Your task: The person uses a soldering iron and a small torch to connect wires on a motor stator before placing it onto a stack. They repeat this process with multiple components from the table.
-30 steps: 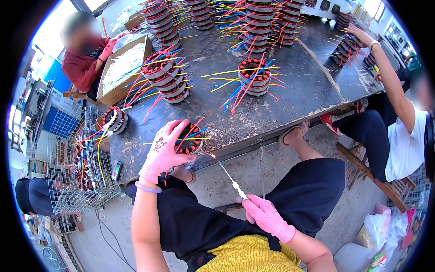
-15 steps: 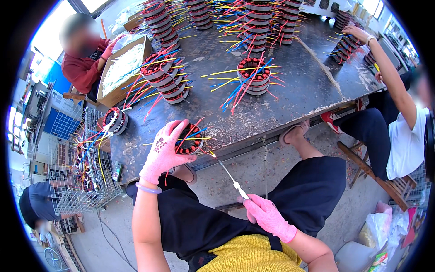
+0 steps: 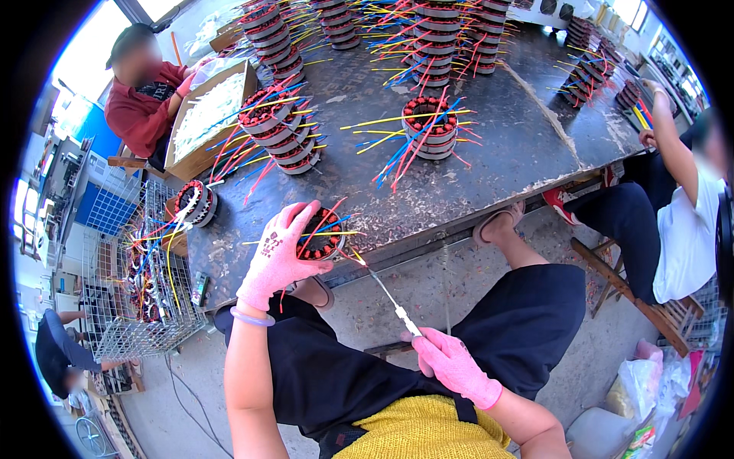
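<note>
In a pink glove, my left hand (image 3: 283, 249) is closed round a motor stator (image 3: 330, 249) with red windings and a dark core, at the table's near edge. Red, blue and yellow wires stick out of it. My right hand (image 3: 455, 366), also gloved in pink, grips the white handle of a thin metal-shafted tool (image 3: 397, 307) over my lap. The tool's tip reaches the short yellow and red wire ends (image 3: 358, 258) beside the stator. Whether the tip is hooked on them is too small to tell.
On the dark table (image 3: 489, 176) stand a short stator stack (image 3: 432, 138), a leaning stack (image 3: 279, 130) and several taller ones behind. A wire basket (image 3: 157, 321) of stators is at left. One co-worker (image 3: 141, 99) sits by a carton (image 3: 206, 115), another (image 3: 680, 229) at right.
My hands, the stator and the tool hold almost the same place. The co-worker at right has moved a raised hand away from a stack, further right.
</note>
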Demonstrator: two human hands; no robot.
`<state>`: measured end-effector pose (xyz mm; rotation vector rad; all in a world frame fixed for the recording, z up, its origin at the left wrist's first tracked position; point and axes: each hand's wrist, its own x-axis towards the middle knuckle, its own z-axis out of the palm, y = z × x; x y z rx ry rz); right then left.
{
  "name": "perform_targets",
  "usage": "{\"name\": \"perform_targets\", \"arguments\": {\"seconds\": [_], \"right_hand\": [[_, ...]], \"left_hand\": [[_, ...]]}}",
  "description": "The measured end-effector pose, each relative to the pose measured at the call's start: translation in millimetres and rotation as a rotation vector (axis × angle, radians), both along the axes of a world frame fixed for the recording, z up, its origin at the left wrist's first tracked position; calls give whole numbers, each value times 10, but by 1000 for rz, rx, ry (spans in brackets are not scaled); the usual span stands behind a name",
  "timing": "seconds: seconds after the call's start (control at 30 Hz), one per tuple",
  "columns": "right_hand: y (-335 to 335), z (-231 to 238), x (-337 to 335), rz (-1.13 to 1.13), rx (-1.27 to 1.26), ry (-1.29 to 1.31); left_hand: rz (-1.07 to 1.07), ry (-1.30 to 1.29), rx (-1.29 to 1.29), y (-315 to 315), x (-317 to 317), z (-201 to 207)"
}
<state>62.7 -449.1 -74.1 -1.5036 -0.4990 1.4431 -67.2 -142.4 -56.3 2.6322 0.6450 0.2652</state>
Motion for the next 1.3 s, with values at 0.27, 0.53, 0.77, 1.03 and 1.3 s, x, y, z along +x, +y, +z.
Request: {"name": "perform_targets", "arguments": {"seconds": [0.27, 0.53, 0.77, 1.03, 1.3], "right_hand": [[-55, -140, 2, -56, 27, 32], [30, -51, -9, -99, 31, 99], [63, -22, 21, -112, 33, 141], [79, 42, 40, -98, 18, 101], [63, -16, 37, -80, 35, 68]], "left_hand": [[-3, -12, 7, -4, 3, -4], [-61, 10, 7, -12, -54, 18], [-96, -1, -7, -11, -21, 34], [-101, -41, 0, -24, -25, 47], [-88, -9, 1, -17, -35, 28]]}}
